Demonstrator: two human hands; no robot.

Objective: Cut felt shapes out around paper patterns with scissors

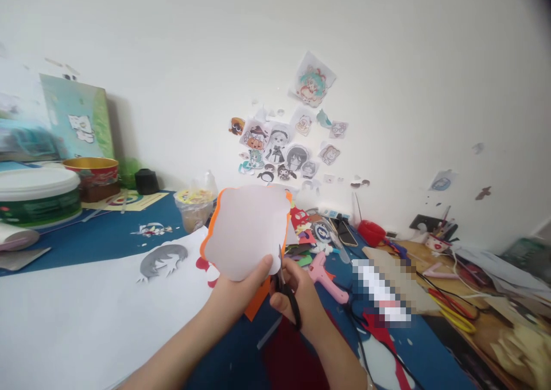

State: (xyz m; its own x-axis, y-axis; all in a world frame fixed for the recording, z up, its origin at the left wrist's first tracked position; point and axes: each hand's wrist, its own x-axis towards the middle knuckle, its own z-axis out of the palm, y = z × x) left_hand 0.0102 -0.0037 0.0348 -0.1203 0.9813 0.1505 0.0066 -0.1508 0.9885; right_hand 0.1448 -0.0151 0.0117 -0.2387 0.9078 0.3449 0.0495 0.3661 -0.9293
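Note:
My left hand (252,275) grips the lower edge of a scalloped white paper cutout (247,229), its thumb lying on the front. Orange paper (209,238) shows as a rim behind the white sheet, along its left and upper right sides. In my right hand (299,289) are black-handled scissors (289,298), held with the blades pointing up at the cutout's lower right edge. Whether the blades are apart is hard to make out. Below the hands, an orange paper piece (257,303) hangs or lies, partly hidden by my left wrist.
A large white sheet (99,315) with a grey paper hair shape (161,261) covers the left table. Behind stand a lidded cup (196,206) and a white-lidded tub (38,198). At right lie a pink glue gun (328,281), paper scraps (301,235) and yellow-handled scissors (454,315).

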